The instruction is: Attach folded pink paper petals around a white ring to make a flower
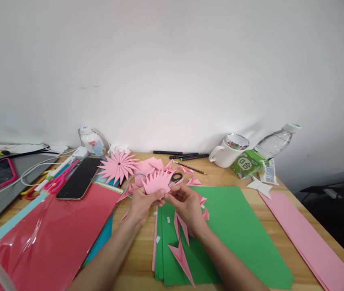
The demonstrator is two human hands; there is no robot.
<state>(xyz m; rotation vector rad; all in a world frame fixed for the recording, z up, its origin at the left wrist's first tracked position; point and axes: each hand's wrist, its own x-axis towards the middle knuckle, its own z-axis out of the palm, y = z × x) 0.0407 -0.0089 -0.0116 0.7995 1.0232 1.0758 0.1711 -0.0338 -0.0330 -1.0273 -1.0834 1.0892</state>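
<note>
Pink folded-paper fan [156,182]: we're judging it light, crease-prone; lower edge safest hold
Left hand [141,205]: we're pinching that edge
Right hand [187,204]: we're pinching its right corner

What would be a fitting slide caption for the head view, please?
Left hand holding a pink paper fan, right hand at its edge, above a wooden table.

No txt legible for sure. White btl [93,142], L rear: red lettering on its front, too blurry to read. Green box [248,163], R side: pale round logo w/ chunky chars, tilted, can't tell which. White pkt [269,172] next to box: dark printed block, approx. sq., too sm. & fuzzy to make out.
</note>
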